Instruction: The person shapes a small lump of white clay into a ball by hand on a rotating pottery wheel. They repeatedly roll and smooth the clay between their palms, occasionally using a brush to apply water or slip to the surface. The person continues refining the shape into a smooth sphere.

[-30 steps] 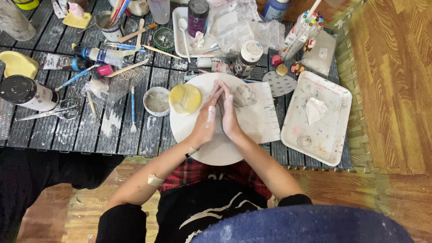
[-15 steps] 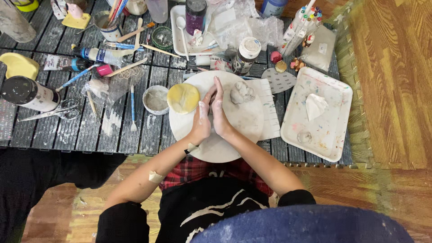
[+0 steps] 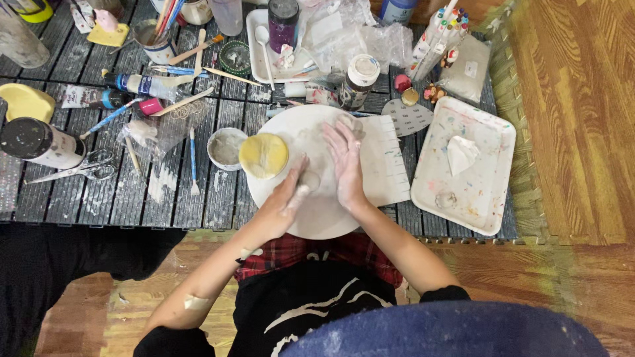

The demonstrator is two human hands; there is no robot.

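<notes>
I see left hand (image 3: 283, 201) and right hand (image 3: 346, 157) flat on round white board (image 3: 317, 218) on counter (image 3: 99, 192), grip open on both, palms pressing. Small clay lump (image 3: 309, 180) between hands, at left fingertips. Yellow sponge (image 3: 263, 155) just beside, on board's left edge.

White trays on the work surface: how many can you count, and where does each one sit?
2. One white tray with paint specks lies right of the round board; a second tray sits at the top centre, cluttered, so more may be hidden.
</notes>
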